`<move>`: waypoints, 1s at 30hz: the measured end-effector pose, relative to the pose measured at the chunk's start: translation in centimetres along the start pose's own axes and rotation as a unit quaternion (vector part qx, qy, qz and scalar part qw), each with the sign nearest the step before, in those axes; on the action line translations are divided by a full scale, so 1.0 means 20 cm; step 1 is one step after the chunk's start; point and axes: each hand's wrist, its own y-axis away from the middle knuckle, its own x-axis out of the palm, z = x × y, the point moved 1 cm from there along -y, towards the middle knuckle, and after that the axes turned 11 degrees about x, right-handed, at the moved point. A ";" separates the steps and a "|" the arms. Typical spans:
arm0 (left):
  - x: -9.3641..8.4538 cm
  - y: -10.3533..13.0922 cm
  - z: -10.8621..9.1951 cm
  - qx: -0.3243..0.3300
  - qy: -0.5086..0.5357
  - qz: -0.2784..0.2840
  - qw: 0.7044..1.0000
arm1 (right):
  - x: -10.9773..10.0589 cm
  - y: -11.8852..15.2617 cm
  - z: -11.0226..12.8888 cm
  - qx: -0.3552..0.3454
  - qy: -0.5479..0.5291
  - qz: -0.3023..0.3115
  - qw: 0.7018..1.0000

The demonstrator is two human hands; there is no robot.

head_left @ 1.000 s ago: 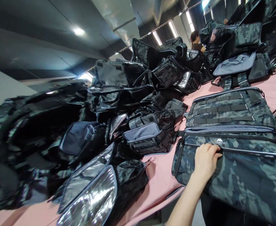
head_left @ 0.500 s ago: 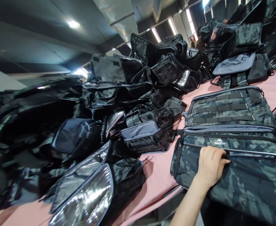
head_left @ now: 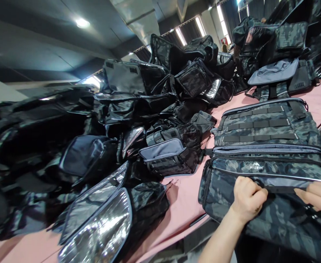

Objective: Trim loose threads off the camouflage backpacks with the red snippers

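Observation:
A dark camouflage bag (head_left: 261, 128) with a MATEIN logo lies open on the pink cloth at the right. My left hand (head_left: 248, 199) is closed on the edge of its front pocket, below the logo. At the right edge of the view, my right hand (head_left: 317, 197) pinches the same pocket edge, and its fingers are partly cut off by the frame. A dark strip of the pocket edge runs between both hands. Black cords with small pulls hang under my right hand.
Many dark bags (head_left: 127, 109) are heaped at the left and back, some with silver linings (head_left: 100, 226). Another bag with a grey flap (head_left: 272, 72) lies beyond the MATEIN bag. Pink cloth (head_left: 184, 201) covers the table.
My right hand has come into view at the right and taken hold of the pocket edge. My left hand has tightened into a fist there and shifted slightly downward.

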 end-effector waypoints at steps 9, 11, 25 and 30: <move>-0.02 -0.04 0.01 -0.021 0.023 0.038 0.999 | 0.02 0.01 0.00 -0.031 0.036 -0.001 0.999; -0.02 -0.05 0.00 -0.016 0.017 0.047 0.999 | 0.00 -0.02 0.01 -0.025 0.026 -0.018 0.999; 0.00 -0.02 -0.04 0.002 -0.058 0.034 0.998 | -0.03 -0.34 0.07 0.255 -0.215 0.225 0.916; 0.00 -0.01 -0.04 0.018 -0.073 0.010 0.997 | 0.01 -0.33 0.08 0.245 -0.210 0.206 0.924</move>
